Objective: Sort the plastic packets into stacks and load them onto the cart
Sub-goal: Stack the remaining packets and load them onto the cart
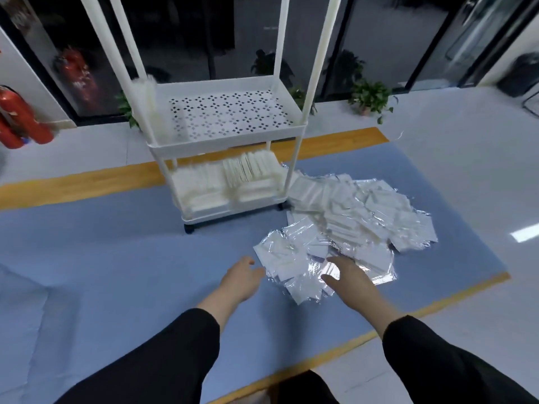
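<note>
A loose heap of clear plastic packets (350,223) with white contents lies on the blue mat, right of the white cart (227,141). The cart's bottom shelf holds rows of stacked packets (233,182). A thin upright stack (151,100) leans at the left end of the perforated middle shelf. My left hand (242,277) hovers at the heap's near left edge with relaxed fingers, holding nothing. My right hand (347,277) is spread flat over the near packets, fingers straight.
The blue mat (116,258) with its orange border covers the floor. Red fire extinguishers (17,118) stand at the far left. Potted plants (370,97) line the dark glass wall behind the cart. A black bag (522,74) sits at the far right.
</note>
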{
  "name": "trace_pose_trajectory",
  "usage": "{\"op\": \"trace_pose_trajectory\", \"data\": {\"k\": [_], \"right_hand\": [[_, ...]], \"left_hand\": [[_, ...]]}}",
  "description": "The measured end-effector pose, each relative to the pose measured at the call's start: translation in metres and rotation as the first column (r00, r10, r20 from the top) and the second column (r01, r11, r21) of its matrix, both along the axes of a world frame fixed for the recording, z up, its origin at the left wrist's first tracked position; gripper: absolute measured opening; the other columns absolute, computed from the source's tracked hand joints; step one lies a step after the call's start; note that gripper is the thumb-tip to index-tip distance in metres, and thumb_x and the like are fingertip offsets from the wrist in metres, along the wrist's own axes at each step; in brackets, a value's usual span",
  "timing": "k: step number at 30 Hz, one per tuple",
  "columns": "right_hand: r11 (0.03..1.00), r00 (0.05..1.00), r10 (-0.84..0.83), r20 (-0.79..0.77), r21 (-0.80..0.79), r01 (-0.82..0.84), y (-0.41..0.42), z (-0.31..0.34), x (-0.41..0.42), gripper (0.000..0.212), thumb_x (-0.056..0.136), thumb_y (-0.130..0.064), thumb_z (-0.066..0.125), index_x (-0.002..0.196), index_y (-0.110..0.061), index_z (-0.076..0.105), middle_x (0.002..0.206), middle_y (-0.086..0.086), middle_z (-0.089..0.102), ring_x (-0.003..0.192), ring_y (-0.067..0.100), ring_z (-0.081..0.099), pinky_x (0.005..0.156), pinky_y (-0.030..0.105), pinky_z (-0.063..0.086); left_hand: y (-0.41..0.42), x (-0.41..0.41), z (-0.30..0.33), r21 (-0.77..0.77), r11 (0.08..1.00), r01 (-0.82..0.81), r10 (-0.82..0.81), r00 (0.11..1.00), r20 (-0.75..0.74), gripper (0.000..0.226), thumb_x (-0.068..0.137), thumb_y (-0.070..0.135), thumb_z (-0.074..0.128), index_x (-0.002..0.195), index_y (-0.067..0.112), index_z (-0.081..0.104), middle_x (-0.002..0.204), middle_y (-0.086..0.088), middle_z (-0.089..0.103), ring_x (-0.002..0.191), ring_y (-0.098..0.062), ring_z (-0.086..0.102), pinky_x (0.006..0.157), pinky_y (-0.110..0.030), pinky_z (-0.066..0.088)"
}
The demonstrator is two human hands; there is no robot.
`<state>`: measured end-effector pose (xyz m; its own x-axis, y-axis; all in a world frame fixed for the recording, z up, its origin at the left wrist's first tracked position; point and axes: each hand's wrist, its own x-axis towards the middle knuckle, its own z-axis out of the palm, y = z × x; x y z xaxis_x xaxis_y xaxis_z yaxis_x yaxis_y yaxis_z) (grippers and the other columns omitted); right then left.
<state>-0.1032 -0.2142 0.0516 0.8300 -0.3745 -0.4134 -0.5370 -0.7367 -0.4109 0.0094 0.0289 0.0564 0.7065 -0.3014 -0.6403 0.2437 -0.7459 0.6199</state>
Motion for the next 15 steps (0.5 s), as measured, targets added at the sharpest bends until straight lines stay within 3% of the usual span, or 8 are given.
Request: {"op": "trace_pose_trajectory", "data": {"k": [3,7,11,15], "right_hand": [[0.999,0.997,-0.044,0.065,0.027,0.042,-0.029,-0.009,0.008,0.053,0.094,-0.03,0.067,0.143,-0.016,0.051,0.144,0.005,0.05,0.124,0.022,0.054,0.096,0.025,0.038],[0.997,0.988,-0.021,0.155,-0.066,0.031,-0.087,-0.01,0.027,0.057,0.09,-0.034,0.072,0.14,-0.012,0.054,0.144,0.011,0.049,0.129,0.032,0.05,0.105,0.045,0.044],[0.976,0.979,0.044,0.199,-0.216,0.0,-0.144,-0.006,0.057,0.062,0.089,-0.034,0.073,0.143,-0.012,0.051,0.151,0.014,0.044,0.136,0.035,0.042,0.106,0.046,0.041],[0.962,0.979,0.119,0.167,-0.262,-0.072,-0.182,-0.011,0.09,0.066,0.091,-0.041,0.069,0.147,-0.016,0.045,0.155,0.009,0.039,0.139,0.031,0.039,0.107,0.046,0.04]], "left_hand": [[-0.029,0.001,-0.001,0.027,1.0,0.004,-0.005,0.999,0.032,0.053,0.102,0.039,0.053,0.149,0.017,0.043,0.15,-0.008,0.048,0.127,-0.028,0.054,0.105,-0.035,0.046],[-0.086,0.016,0.004,0.036,0.999,0.006,-0.011,0.991,0.131,0.048,0.1,0.04,0.054,0.145,0.025,0.047,0.135,-0.005,0.059,0.115,-0.027,0.06,0.098,-0.034,0.05],[-0.149,0.036,0.009,0.043,0.994,0.104,-0.111,0.969,0.219,0.052,0.103,0.04,0.052,0.15,0.023,0.04,0.142,-0.007,0.054,0.122,-0.028,0.057,0.099,-0.035,0.049],[-0.202,0.059,0.008,0.062,0.99,0.124,-0.137,0.952,0.274,0.054,0.102,0.037,0.053,0.151,0.022,0.039,0.147,-0.008,0.052,0.128,-0.029,0.054,0.1,-0.035,0.048]]}}
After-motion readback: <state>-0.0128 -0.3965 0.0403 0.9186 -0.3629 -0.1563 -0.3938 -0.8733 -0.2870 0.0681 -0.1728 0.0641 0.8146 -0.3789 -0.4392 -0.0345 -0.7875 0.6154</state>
